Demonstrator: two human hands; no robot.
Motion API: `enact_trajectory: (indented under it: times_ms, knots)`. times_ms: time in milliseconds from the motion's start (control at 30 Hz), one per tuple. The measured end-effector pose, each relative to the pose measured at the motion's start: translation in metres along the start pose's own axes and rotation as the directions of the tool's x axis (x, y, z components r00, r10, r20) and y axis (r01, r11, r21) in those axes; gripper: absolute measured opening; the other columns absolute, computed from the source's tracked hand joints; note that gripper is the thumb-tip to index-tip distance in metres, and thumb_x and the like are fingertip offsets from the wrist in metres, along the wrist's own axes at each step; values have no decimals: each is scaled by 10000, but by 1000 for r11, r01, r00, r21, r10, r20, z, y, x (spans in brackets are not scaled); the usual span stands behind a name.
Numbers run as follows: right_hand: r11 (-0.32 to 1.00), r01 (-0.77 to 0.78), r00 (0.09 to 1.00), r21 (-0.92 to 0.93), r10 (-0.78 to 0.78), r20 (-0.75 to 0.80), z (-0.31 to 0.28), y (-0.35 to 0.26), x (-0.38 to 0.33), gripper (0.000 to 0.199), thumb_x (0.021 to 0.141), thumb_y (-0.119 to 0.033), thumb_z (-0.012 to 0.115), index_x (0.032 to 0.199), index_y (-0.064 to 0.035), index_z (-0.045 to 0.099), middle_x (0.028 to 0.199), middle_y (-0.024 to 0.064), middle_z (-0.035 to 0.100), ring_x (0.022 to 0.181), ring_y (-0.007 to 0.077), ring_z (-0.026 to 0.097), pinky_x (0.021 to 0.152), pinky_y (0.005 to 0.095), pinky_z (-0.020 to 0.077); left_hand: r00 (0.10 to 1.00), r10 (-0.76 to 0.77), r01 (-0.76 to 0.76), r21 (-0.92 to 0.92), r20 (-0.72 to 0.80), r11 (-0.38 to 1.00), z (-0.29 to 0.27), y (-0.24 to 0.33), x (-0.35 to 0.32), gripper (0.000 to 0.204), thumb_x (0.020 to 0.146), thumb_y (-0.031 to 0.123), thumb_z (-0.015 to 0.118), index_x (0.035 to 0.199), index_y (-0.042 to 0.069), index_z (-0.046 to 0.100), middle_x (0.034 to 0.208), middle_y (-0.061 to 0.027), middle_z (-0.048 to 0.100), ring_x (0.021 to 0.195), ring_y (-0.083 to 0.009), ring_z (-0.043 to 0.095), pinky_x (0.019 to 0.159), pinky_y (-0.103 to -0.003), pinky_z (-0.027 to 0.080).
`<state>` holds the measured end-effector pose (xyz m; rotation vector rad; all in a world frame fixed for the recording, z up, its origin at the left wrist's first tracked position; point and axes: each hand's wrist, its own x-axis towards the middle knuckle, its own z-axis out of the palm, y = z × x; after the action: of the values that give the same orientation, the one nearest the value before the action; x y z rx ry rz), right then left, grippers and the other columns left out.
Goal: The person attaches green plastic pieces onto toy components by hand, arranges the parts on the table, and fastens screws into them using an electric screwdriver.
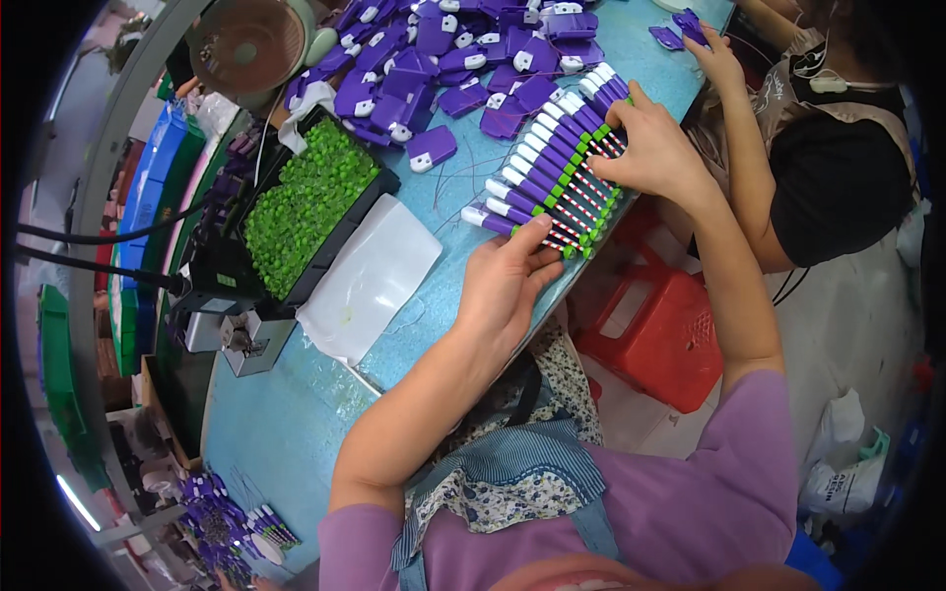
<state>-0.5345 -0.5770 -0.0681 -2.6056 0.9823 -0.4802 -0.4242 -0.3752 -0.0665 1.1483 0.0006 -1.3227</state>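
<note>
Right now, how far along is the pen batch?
Done: a row of assembled purple pens lined up at the table edge. In hand: left hand and right hand square that row. Left: a pile of purple parts and a tray of green pieces.

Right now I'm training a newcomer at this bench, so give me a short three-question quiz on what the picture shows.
1. True or false: both hands rest on the row of purple pens with white caps and green rings.
2. What fills the black rectangular tray? A) small green pieces B) red caps
3. Which hand holds the row's near end?

Key: 1 true, left hand and right hand; 2 A, small green pieces; 3 left.
</note>
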Motion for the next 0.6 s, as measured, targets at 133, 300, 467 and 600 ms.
enact_trajectory:
  times_ms: [133,300,467,600]
  knots:
    - [1000,-11,999,-27,10,-34,-2,4,4,490,581,-367,693,887,13,650,1091,281,504,938,460,539,859,473,476,1000,7,1,338,-24,941,6,9,18,346,868,338,644,986,14,620,835,-63,637,693,-177,627,656,-324,528]
    - [994,-107,993,9,106,43,-6,1,2,531,561,-392,715,913,4,683,1318,425,344,1053,528,509,939,468,441,995,84,-57,347,-62,936,12,0,23,308,876,314,612,1001,33,603,839,-64,648,681,-180,623,591,-343,525]
    - [993,-102,994,56,103,-26,0,-1,-5,452,565,-377,719,726,39,642,956,273,572,925,403,538,846,449,449,975,203,-175,263,-85,949,16,-17,25,300,856,252,667,1072,58,590,967,-44,651,849,-168,637,674,-393,544]
    - [991,-121,981,59,128,-145,16,-1,-9,417,561,-364,716,668,32,639,828,251,590,871,390,571,805,452,472,961,245,-217,203,-126,955,19,-26,42,318,844,258,685,1064,42,606,953,-39,653,821,-162,636,661,-381,540]
